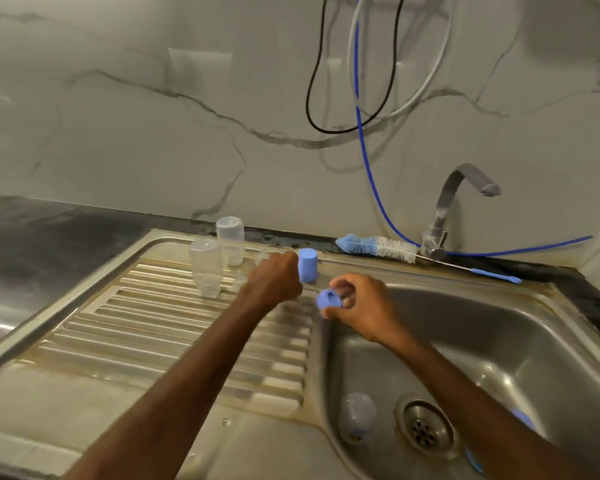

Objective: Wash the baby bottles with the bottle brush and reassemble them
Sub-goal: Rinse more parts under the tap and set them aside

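Two clear baby bottles stand upside down on the ribbed drainboard (174,327): one (205,268) in front, the other (230,240) behind it. A blue cap (307,265) stands upright just right of my left hand (274,280), whose fingers are curled; what they hold is hidden. My right hand (359,304) pinches a blue bottle ring (329,299) over the sink's left rim. The blue-and-white bottle brush (378,247) lies along the back ledge. A clear part (356,415) lies in the sink basin (520,344).
The tap (454,206) rises at the back right of the basin, with a blue hose (368,168) and cables hanging on the wall. The drain (425,429) sits at the basin's bottom. Another blue piece (522,419) shows beside my right forearm. Dark countertop (42,237) lies at left.
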